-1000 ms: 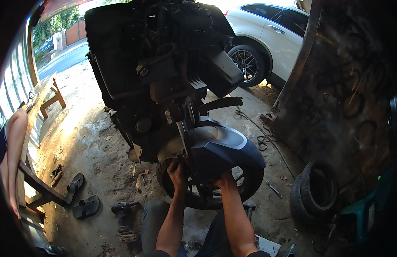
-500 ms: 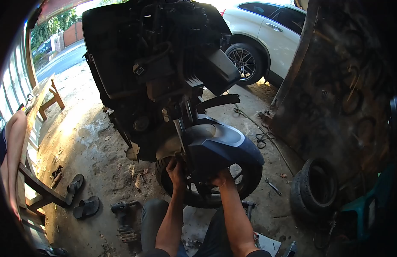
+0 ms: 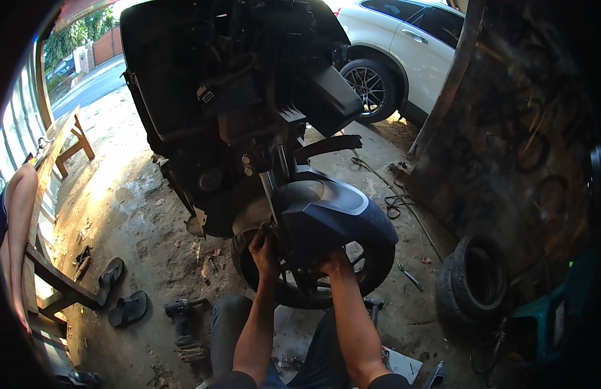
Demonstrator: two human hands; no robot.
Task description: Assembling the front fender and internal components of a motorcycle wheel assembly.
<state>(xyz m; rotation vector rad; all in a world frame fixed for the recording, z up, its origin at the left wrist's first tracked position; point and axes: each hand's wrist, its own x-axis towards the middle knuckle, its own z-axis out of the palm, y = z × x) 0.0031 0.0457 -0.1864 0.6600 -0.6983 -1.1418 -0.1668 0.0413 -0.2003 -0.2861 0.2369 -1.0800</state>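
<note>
A motor scooter's dark front end, its panels partly off, stands before me. Its front wheel sits under a blue-grey fender. My left hand is closed at the lower part of the silver fork leg, beside the fender's rear; what its fingers grip is too dark to make out. My right hand reaches in under the fender toward the wheel's middle, its fingers mostly hidden. A cordless power tool lies on the ground left of my knee.
Another person's bare leg is by a wooden bench at left, near sandals. Stacked tyres, a teal plastic seat, wrench and hose are at right. A white car stands beyond.
The whole view has shifted a little, the scooter and surroundings sitting slightly higher and further left. Both my hands stay at the fork and wheel with little visible change.
</note>
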